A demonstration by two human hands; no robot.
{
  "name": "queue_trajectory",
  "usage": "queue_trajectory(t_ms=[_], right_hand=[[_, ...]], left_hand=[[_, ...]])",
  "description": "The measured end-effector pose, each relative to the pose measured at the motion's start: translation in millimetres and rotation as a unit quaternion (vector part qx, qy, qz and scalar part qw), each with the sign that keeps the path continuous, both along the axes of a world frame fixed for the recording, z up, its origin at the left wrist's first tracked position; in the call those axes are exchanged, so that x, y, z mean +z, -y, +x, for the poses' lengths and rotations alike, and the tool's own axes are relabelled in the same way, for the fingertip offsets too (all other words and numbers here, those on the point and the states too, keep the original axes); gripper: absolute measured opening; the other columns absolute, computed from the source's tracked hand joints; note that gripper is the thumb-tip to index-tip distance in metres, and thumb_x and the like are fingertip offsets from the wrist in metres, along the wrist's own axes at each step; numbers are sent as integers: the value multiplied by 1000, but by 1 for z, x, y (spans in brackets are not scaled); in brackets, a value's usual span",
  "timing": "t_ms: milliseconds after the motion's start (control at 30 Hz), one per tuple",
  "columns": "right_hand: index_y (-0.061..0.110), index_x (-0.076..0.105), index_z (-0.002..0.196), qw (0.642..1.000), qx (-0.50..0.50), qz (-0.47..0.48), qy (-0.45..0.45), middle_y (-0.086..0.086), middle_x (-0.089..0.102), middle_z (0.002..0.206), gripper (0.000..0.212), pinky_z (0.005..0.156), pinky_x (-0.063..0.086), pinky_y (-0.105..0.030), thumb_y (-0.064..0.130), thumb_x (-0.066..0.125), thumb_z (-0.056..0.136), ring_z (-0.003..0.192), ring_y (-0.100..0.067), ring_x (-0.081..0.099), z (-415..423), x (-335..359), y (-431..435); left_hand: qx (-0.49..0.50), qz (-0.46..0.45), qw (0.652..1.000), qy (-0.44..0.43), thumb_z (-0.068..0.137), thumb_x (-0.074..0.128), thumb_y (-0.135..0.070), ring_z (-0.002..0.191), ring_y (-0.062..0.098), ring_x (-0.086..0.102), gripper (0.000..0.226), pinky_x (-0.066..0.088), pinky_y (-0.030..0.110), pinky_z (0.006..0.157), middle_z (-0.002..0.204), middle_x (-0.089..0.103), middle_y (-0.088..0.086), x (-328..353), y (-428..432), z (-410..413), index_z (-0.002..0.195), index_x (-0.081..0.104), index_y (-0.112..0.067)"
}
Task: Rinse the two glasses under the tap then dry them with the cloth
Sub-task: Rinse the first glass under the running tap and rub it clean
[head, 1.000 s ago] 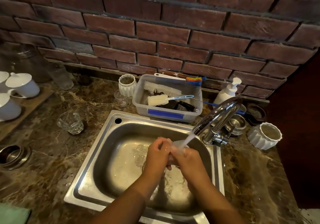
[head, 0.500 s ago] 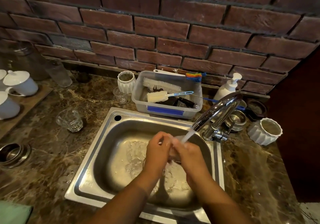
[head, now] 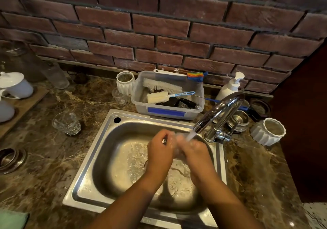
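Both hands are cupped together over the stainless-steel sink basin (head: 113, 159), directly under the curved chrome tap (head: 221, 112), and between them sits a clear drinking glass (head: 177, 151) that shows only as a pale blur at the palms. The left hand (head: 160, 151) is curled around the glass from its own side, and the right hand (head: 194, 151) is wrapped against it from the other, so each is grasping the same glass. Compared with a second ago the grip has barely altered: the hands have stayed in the stream of running water (head: 191, 136), with the fingers shifting slightly, which looks like the glass being turned or rubbed as it rinses. Water falls on the knuckles of the right hand and pools on the sink floor below the wrists. The second clear faceted glass (head: 66, 123) stands upright on the brown marbled countertop (head: 53, 158), well apart to the left of the left hand and beyond the sink rim, untouched. A pale green cloth (head: 12, 220) peeks in at the near left corner, far behind the left forearm. My reading is that the first rinse is under way and nothing has been dried yet, so most of the task lies ahead. The wet glass will be slippery, so the two-handed hold seems wise.
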State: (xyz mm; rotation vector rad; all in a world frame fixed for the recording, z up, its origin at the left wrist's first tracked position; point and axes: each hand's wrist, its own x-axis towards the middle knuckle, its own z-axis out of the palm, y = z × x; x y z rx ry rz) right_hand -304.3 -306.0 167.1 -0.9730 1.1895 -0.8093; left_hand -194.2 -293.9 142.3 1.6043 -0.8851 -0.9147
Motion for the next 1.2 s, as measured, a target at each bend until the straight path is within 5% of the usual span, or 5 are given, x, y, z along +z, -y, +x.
queue_trajectory(t_ms=[133, 367, 600, 867, 1200], right_hand=[[9, 72, 102, 991, -27, 106, 79, -14, 77, 94, 19, 81, 57, -46, 24, 66, 94, 92, -30, 74, 4, 3, 3], [19, 76, 90, 907, 239, -275, -211, 2, 74, 81, 20, 76, 57, -45, 23, 58, 99, 78, -12, 70, -10, 3, 7], [13, 65, 100, 989, -83, 120, 24, -13, 71, 98, 17, 89, 55, -49, 27, 69, 91, 94, -28, 69, 13, -3, 14], [9, 74, 89, 935, 134, -244, -219, -2, 73, 74, 19, 73, 58, -36, 18, 60, 98, 73, -17, 69, 3, -3, 9], [9, 67, 97, 985, -100, 75, -115, -13, 72, 95, 28, 75, 54, -39, 36, 63, 94, 89, -27, 69, 15, -8, 12]], left_hand=[[-67, -83, 988, 111, 100, 53, -14, 74, 13, 63, 19, 50, 24, 63, 81, 67, 0, -3, 0, 13, 88, 67, -17], [-15, 233, 895, -380, 100, 54, -26, 44, 11, 53, 23, 40, 20, 40, 60, 62, 3, 14, 8, 14, 86, 67, -13], [-37, -93, 986, 135, 99, 53, -18, 75, 8, 60, 21, 47, 20, 65, 80, 64, -6, -5, 1, 11, 81, 64, -20], [-29, 258, 893, -368, 92, 67, -30, 63, 16, 67, 15, 51, 25, 53, 70, 74, 3, 21, 14, 19, 91, 74, -17], [-87, -83, 990, 76, 98, 50, -34, 70, 12, 63, 26, 51, 28, 60, 75, 64, 0, -7, 4, 5, 82, 65, -19]])
